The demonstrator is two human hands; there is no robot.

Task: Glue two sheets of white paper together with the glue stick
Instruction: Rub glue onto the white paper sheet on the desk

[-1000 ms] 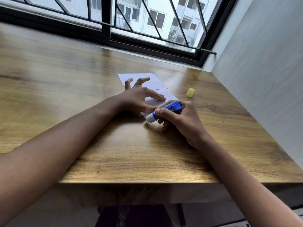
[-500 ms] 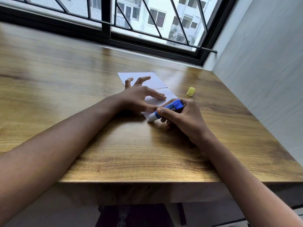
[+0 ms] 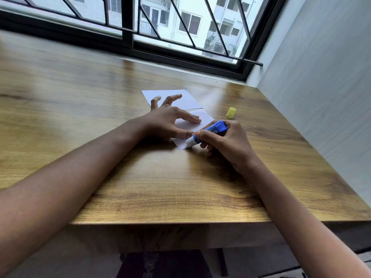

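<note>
Two white paper sheets lie on the wooden table (image 3: 160, 187). The near sheet (image 3: 204, 117) is pinned flat under the spread fingers of my left hand (image 3: 170, 121). The far sheet (image 3: 186, 100) lies just behind it, partly hidden by my raised fingers. My right hand (image 3: 226, 143) is closed around a blue glue stick (image 3: 208, 131), tilted so its white tip touches the near sheet's front corner, right beside my left thumb.
The glue stick's yellow cap (image 3: 231, 112) stands on the table to the right of the sheets. A grey wall (image 3: 321, 87) bounds the table on the right, and a barred window (image 3: 180, 27) runs along the back.
The right hand has slid the glue stick a little along the near sheet's front edge. The left hand has stayed pressed on the paper.
</note>
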